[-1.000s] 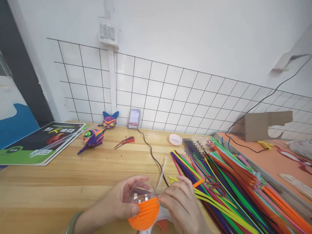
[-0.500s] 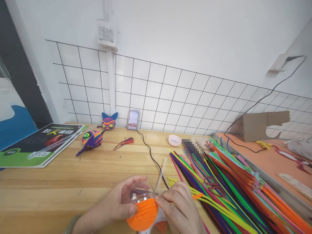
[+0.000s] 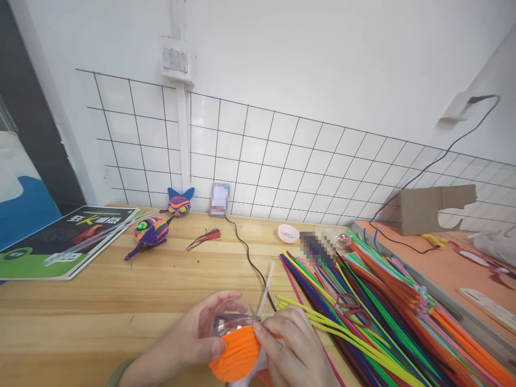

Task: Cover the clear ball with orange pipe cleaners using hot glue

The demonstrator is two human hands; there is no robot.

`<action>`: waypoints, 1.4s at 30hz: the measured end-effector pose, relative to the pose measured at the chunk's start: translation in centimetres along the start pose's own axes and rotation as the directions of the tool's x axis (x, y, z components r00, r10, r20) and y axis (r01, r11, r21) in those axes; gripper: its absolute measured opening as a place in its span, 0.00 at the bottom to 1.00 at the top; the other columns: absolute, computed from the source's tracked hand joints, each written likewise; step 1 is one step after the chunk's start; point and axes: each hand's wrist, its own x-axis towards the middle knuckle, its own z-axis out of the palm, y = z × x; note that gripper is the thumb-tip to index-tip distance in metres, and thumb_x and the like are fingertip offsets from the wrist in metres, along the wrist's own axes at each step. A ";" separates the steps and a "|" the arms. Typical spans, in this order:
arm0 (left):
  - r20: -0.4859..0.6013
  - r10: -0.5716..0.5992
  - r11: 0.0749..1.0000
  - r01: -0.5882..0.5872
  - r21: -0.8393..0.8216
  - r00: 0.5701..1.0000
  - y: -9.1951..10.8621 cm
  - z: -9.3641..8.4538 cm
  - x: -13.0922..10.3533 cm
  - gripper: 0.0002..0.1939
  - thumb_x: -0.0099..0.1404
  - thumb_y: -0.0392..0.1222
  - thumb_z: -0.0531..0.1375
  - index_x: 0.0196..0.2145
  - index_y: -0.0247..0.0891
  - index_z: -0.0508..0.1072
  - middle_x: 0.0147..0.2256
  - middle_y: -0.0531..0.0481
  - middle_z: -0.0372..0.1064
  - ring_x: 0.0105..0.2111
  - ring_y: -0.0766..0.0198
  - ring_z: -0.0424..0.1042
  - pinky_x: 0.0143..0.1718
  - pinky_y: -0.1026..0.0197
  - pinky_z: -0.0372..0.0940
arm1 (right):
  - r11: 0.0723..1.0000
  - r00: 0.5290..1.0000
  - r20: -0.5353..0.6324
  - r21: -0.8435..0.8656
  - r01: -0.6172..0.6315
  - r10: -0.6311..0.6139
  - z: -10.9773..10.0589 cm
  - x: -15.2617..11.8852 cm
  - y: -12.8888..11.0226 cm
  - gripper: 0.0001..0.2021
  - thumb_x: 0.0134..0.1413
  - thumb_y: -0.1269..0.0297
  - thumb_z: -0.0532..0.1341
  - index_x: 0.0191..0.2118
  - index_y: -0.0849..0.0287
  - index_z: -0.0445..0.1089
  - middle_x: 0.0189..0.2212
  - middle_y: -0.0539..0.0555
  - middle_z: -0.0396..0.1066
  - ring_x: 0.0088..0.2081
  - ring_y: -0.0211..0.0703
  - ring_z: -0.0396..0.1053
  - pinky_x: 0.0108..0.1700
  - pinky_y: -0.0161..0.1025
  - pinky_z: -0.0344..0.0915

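Observation:
A clear plastic ball [image 3: 229,317], its lower part wrapped in orange pipe cleaner [image 3: 236,353], sits in my left hand [image 3: 197,336], with the thumb on the orange part and fingers around the clear side. The fingertips of my right hand [image 3: 288,341] pinch at the ball's right edge, where the orange covering meets the clear part; a bit of orange shows between the fingers. Just above them a translucent glue stick [image 3: 266,287] points up. It seems to belong to a white and orange tool [image 3: 250,374], mostly hidden under the ball and my right hand.
Many coloured pipe cleaners [image 3: 363,301] spread on the right, with red-handled scissors [image 3: 353,310] on them. Two striped figures [image 3: 151,232], a red tassel [image 3: 205,236], a pink bowl [image 3: 288,233] and a black cable [image 3: 250,255] lie behind. Magazines [image 3: 68,242] rest at left.
The orange end that stuck out to the right of my right hand is no longer visible there. My right hand has shifted slightly left; my left hand keeps its hold.

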 end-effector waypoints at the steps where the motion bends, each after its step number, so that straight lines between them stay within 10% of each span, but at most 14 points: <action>1: -0.006 -0.005 1.000 0.005 -0.010 1.000 0.1 0.1 0.0 0.32 0.44 0.52 0.70 0.48 0.48 0.70 0.45 0.46 0.71 0.48 0.50 0.67 0.50 0.48 0.57 | 1.000 1.000 0.003 0.006 -0.001 0.001 0.1 -0.1 0.0 0.13 0.53 0.80 0.57 0.44 0.66 0.69 0.28 0.57 0.72 0.28 0.42 0.66 0.27 0.39 0.64; 22: -0.107 -0.038 0.988 0.021 -0.150 0.994 -0.3 0.6 -0.2 0.35 0.38 0.50 0.73 0.46 0.46 0.70 0.44 0.46 0.72 0.46 0.52 0.68 0.47 0.51 0.59 | 0.998 0.999 0.028 -0.067 -0.014 0.016 0.6 -1.0 0.1 0.26 0.60 0.47 0.52 0.49 0.69 0.65 0.35 0.63 0.71 0.37 0.50 0.70 0.37 0.45 0.68; 32: -0.098 -0.111 0.961 0.081 -0.264 0.989 1.6 2.3 -0.5 0.22 0.51 0.50 0.67 0.43 0.45 0.69 0.44 0.49 0.70 0.48 0.56 0.67 0.47 0.54 0.57 | 0.985 0.992 -0.085 -0.134 -0.105 0.095 1.4 -0.3 -0.6 0.22 0.58 0.49 0.56 0.45 0.67 0.65 0.34 0.61 0.71 0.35 0.49 0.72 0.36 0.44 0.70; 42: -0.095 -0.045 0.984 0.028 -0.174 0.994 0.7 1.8 -0.1 0.31 0.43 0.45 0.72 0.45 0.47 0.67 0.45 0.48 0.70 0.48 0.53 0.67 0.48 0.51 0.57 | 0.986 0.992 -0.062 -0.121 -0.113 0.106 1.7 -0.9 -0.5 0.20 0.58 0.55 0.56 0.47 0.68 0.64 0.36 0.62 0.72 0.37 0.50 0.72 0.38 0.46 0.70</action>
